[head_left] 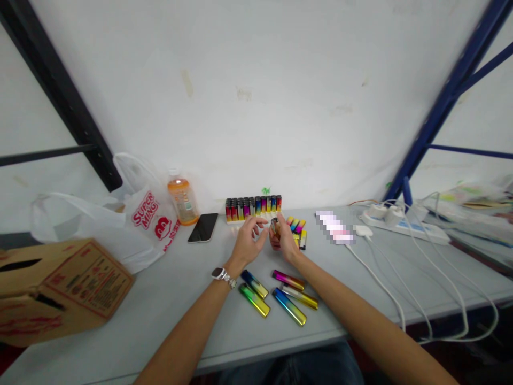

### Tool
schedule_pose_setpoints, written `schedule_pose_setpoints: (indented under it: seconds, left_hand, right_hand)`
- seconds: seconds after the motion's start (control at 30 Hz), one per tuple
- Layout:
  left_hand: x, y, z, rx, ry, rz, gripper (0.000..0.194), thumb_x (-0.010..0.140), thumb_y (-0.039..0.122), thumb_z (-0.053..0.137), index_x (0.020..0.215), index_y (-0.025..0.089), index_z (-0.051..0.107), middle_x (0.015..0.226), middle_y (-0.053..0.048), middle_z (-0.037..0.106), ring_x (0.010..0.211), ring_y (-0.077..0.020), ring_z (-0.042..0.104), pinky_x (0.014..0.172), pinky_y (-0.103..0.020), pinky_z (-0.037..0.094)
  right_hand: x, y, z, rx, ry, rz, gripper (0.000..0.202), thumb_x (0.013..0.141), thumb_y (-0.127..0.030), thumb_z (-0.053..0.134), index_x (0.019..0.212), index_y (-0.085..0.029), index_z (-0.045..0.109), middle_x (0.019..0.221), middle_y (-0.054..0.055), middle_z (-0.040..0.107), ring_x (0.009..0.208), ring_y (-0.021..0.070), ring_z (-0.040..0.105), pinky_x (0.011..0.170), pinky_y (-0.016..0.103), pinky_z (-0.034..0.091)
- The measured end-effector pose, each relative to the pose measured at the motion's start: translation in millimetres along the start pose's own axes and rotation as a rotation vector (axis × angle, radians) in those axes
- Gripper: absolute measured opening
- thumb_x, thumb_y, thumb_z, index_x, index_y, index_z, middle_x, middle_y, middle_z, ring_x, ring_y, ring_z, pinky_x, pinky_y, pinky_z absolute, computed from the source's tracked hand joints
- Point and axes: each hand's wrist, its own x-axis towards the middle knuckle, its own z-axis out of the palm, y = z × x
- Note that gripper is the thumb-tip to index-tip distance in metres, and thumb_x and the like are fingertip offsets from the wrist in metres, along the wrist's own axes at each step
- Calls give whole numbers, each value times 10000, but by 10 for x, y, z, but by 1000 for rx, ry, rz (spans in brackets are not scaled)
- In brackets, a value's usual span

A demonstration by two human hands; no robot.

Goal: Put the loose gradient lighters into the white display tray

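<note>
My right hand [284, 238] is closed around a lighter [274, 224] with a metallic top, most of it hidden by the fingers. Beside it, my left hand [251, 238] has bent fingers held apart, with nothing visible in them. Behind both hands stands a tray [229, 220] with rows of upright dark-topped lighters [240, 209] in several colours. Loose colourful lighters [303, 239] lie just right of my right hand. Nearer me lie several longer, shiny two-tone cases, among them a green-yellow case [255, 300], a blue-yellow case [289, 307] and a magenta-gold case [288, 280].
On the left are a cardboard box [92, 283], a white plastic bag [140, 235], an orange drink bottle [183, 200] and a dark phone [203, 228]. To the right lie a blurred-out phone [334, 227], a power strip [417, 230] and white cables [377, 275]. A wall rises behind the table.
</note>
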Motion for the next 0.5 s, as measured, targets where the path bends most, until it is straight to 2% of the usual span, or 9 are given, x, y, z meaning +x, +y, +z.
schedule_pose_setpoints:
  seconds: [0.27,0.37,0.5]
  left_hand:
    - [-7,-52,10,47,-34,-8,172,882,268,563,1001,174,643,891,-33,597,690,-120,515,639,-251,435]
    - [-10,-65,19,68,-45,-11,165,893,274,552,991,177,643,894,-32,603,694,-123,518,651,-257,437]
    - [-18,-107,44,104,-68,-29,163,909,273,520,974,185,640,905,-31,606,705,-132,525,666,-270,442]
  right_hand:
    - [79,43,-20,-185,190,-123,545,905,-609,343,508,-236,370,409,-45,315,357,94,254,372,252,193]
    - [72,36,-31,-223,181,-183,531,914,-581,341,518,-228,374,421,-43,326,361,91,282,367,241,196]
    - [43,-5,-16,-108,116,-98,537,891,-683,330,647,-217,434,445,-79,319,360,74,268,360,204,197]
